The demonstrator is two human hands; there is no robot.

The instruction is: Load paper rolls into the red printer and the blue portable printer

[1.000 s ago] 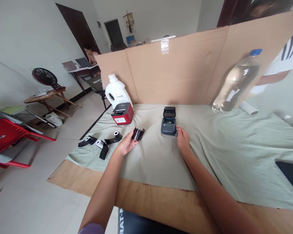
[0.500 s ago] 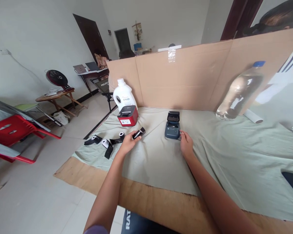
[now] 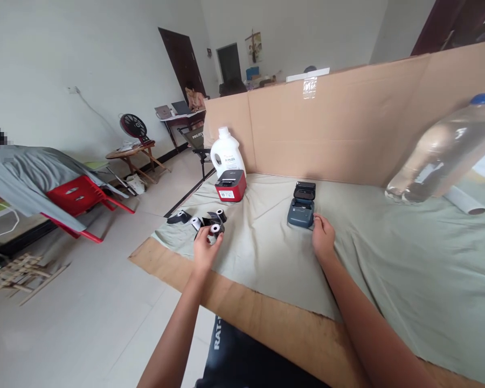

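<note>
My left hand (image 3: pixel 204 249) is closed on a small black-wrapped paper roll (image 3: pixel 215 229) at the left edge of the cloth, right beside several other black-wrapped rolls (image 3: pixel 194 220). My right hand (image 3: pixel 322 238) rests on the cloth with its fingers curled against the front right corner of a small dark blue printer (image 3: pixel 302 206), whose lid stands up. A red printer (image 3: pixel 230 185) sits further back on the left, in front of a white jug (image 3: pixel 227 153).
A pale green cloth (image 3: pixel 388 253) covers a wooden board (image 3: pixel 267 318). A cardboard screen (image 3: pixel 347 124) stands along the back. A clear bottle (image 3: pixel 440 156) leans at the right beside a white tube (image 3: pixel 464 200). A red chair (image 3: pixel 81 199) stands on the floor at the left.
My left hand has carried the roll leftward and down to the group of rolls at the cloth's edge. The view has swung to the left. My right hand stays at the blue printer.
</note>
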